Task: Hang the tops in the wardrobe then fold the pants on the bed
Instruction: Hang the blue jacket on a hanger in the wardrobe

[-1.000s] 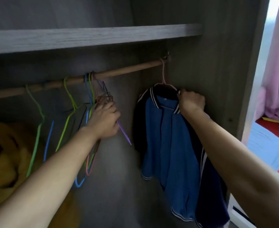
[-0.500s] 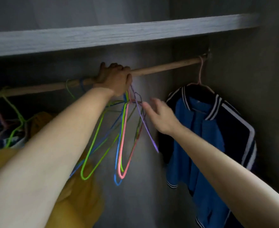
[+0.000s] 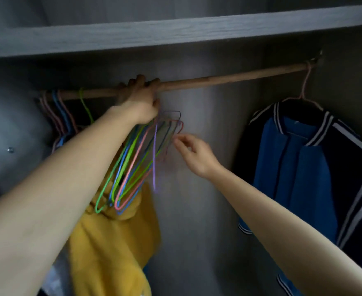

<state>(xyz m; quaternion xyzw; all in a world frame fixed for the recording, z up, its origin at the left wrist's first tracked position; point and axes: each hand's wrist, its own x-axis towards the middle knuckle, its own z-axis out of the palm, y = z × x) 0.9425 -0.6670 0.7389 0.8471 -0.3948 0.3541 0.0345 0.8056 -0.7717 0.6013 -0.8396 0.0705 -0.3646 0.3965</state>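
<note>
A wooden rail (image 3: 229,79) runs across the wardrobe. My left hand (image 3: 140,99) is up at the rail, gripping the hooks of a bunch of coloured wire hangers (image 3: 133,161) that dangle below it. My right hand (image 3: 194,153) reaches into the bunch from the right, its fingertips pinching the edge of a red hanger (image 3: 179,128). A blue and navy jacket (image 3: 308,176) hangs on a pink hanger (image 3: 304,90) at the rail's right end.
A grey shelf (image 3: 175,33) sits just above the rail. Several more hangers (image 3: 62,112) hang at the rail's left end. A yellow garment (image 3: 114,242) hangs low under the bunch. The grey back wall (image 3: 208,210) shows between hangers and jacket.
My right hand left the jacket's collar and moved left to the hanger bunch. My left hand rose from the hangers to the rail. The view swung left.
</note>
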